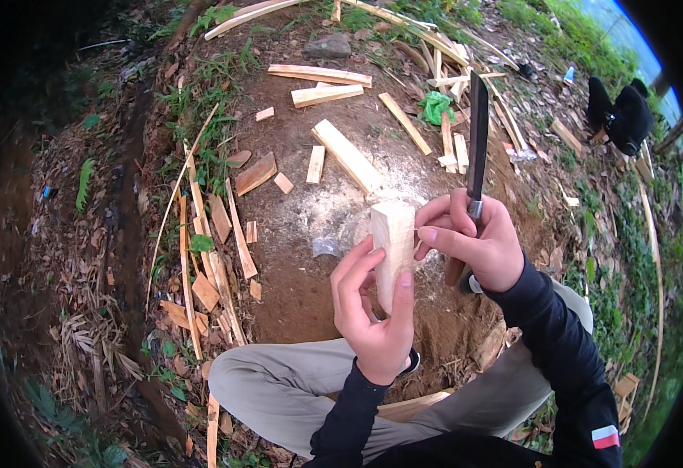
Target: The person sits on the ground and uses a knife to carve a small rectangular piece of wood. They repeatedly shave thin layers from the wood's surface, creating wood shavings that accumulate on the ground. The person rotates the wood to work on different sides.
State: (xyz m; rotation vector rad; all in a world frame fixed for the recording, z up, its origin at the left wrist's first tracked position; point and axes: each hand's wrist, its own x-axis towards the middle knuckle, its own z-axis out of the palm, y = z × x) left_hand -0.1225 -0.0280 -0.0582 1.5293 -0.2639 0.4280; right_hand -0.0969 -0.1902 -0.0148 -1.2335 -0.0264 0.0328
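Observation:
My left hand [369, 316] is closed round a pale, squared wooden block [393, 242], which stands upright between thumb and fingers. At the block's right side is my right hand [478, 238], its thumb and forefinger pinched together close to the wood. That same hand also grips a machete [478, 136], whose dark blade points up and away from me. A metal collar shows at the base of the blade, and the brown handle is mostly hidden behind the fingers. Whether the right fingertips touch the block, I cannot tell.
Past the block, a thick wooden piece [348, 156] lies on dirt dusted with pale shavings. Offcuts and long strips [209, 257] are strewn to the left. A green plastic bag [435, 107] lies farther back, and a dark object [622, 113] sits far right. My crossed legs [279, 382] are below.

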